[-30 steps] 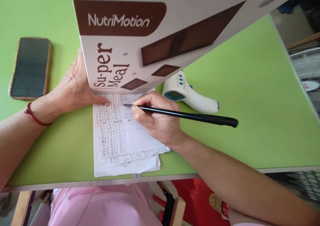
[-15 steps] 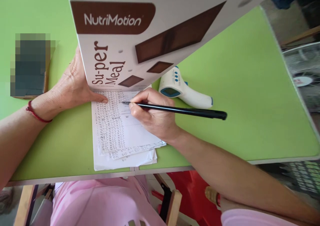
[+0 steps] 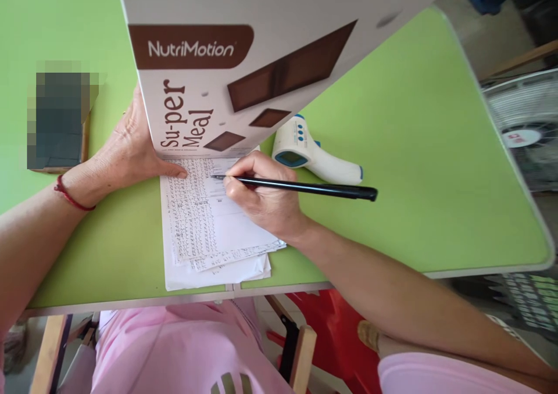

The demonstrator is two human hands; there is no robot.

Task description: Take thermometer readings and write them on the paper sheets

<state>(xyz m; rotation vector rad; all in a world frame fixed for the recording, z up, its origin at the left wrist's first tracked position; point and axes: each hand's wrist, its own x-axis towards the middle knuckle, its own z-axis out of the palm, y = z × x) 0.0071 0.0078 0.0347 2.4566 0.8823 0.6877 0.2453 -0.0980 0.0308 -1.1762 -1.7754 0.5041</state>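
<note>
My right hand (image 3: 265,193) pinches a black pen (image 3: 305,186), its tip touching the top sheet in a stack of papers (image 3: 235,231) covered partly in small handwriting. At the left edge of the stack lies my left hand (image 3: 131,144), thumb stretched out flat on the sheet. Its other fingers extend behind a white and brown NutriMotion carton (image 3: 192,92), where they are mostly hidden. The carton stands upright over the far end of the papers. Just past my right hand, a white and blue infrared thermometer (image 3: 316,156) rests on its side.
Everything stands on a green folding table (image 3: 418,167) with a pale rim. A dark blurred-out object (image 3: 61,121) is at the left. Beyond the right edge stands a fan (image 3: 523,132). A wooden chair arm (image 3: 304,356) and red cloth (image 3: 340,336) show below the near edge.
The view has shifted slightly, so more of the carton's top shows. Both hands keep their places on the papers, and the pen tip has barely moved.
</note>
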